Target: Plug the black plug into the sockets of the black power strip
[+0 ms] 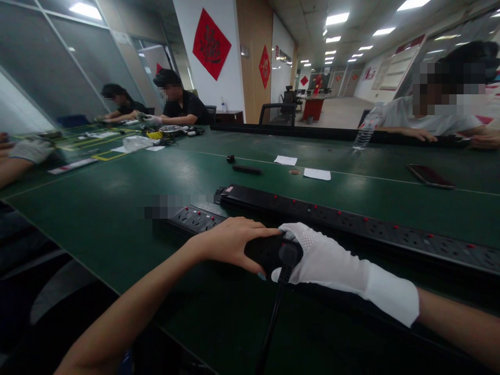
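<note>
Power strip between my hands.
My left hand [230,239] and gloved right hand [332,260] clasp the power strip [263,252], plug [289,254] against my right; handling it calls for steadiness.

Ceiling lights [337,19] glowed overhead in a dim room, brightest toward the back. The green table [128,208] caught a soft sheen, while its near side sank into shadow. Wide-angle distortion stretched the edges, fine detail looked soft, and blocky pixelation covered several patches.
</note>
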Motion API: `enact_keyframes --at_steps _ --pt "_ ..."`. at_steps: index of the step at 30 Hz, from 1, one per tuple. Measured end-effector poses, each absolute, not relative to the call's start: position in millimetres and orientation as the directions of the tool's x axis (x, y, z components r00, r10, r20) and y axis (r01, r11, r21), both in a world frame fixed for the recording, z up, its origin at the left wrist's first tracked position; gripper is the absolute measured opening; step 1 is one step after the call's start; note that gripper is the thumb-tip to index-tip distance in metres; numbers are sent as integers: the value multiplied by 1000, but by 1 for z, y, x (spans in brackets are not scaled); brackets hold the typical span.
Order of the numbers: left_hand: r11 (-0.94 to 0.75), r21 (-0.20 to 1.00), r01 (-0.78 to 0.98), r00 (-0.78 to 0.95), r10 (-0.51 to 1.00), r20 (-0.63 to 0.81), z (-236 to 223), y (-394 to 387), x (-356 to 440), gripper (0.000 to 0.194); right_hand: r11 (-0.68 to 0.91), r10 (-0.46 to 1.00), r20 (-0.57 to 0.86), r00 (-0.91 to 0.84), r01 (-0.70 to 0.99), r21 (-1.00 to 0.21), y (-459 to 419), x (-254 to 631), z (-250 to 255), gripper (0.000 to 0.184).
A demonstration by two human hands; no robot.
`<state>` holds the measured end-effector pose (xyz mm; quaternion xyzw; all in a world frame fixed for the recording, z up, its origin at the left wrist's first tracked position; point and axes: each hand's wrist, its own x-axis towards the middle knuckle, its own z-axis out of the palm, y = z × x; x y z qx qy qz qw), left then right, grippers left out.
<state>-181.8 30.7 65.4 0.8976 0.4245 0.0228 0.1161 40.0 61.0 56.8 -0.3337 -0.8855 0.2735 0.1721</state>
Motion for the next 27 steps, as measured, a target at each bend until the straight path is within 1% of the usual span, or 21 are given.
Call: enact_keyframes --at_steps 3,7,10,14,18,23,27 --pt "-611 249 752 642 764 -62 65 32 -183 84 582 678 85 -730 462 -669 67 41 55 77" --pt "-614 269 742 650 758 -63 66 33 -184 84 519 600 68 -797 323 -791 75 41 52 71" --pt "-622 288 728 662 746 -64 66 33 -186 80 466 583 36 -812 298 -833 77 41 52 65" --pt "-630 310 712 677 733 -63 67 34 -187 75 401 612 -14 -791 326 -857 74 43 53 63" --pt "-622 300 723 668 740 -77 68 34 -187 75 426 622 -14 -783 353 -833 73 44 52 64" --pt "-612 332 718 668 740 -83 68 33 -187 78 425 601 -32 -798 353 -833 73 43 55 51" --pt "-612 341 713 670 738 -76 67 33 -187 78 404 618 -62 -784 385 -830 72 43 55 49"
